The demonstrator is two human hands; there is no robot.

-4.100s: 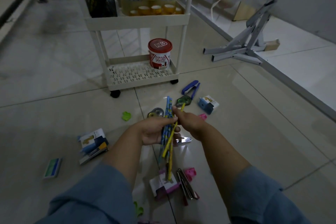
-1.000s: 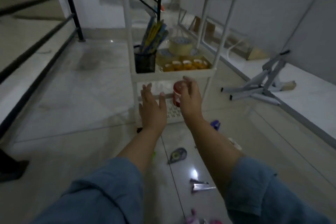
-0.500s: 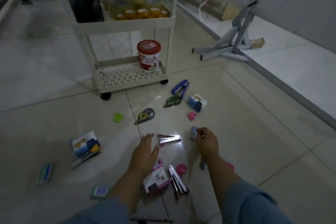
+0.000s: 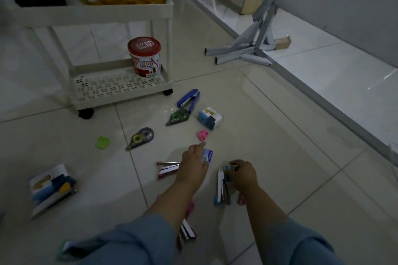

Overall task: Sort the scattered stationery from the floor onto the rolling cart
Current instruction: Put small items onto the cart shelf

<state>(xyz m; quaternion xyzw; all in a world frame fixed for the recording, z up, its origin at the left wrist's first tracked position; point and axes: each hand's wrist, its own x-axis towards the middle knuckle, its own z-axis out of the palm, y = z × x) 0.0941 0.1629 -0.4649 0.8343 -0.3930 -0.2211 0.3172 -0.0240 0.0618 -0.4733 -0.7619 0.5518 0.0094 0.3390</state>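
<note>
Pinching a small blue-and-white box (image 4: 207,155), left hand (image 4: 192,168) sits low over the tiled floor (image 4: 280,135). Right hand (image 4: 244,173) curls round a second small blue box (image 4: 229,168) beside a silver-blue stapler (image 4: 220,187); white rolling cart (image 4: 120,90) stands beyond.

Both your arms reach forward and down, forearms bare, with the blue sleeves (image 4: 137,241) bunched near the elbows. Your left hand (image 4: 193,168) is back up with the wrist roughly straight; the fingers curl forward and pinch a small blue-and-white packet (image 4: 207,155) on the thumb side. Your right hand (image 4: 244,173) sits slightly nearer to you, knuckles up, with the fingers curled round a small blue box (image 4: 229,168) at its left edge. The hands are near each other but apart.
</note>
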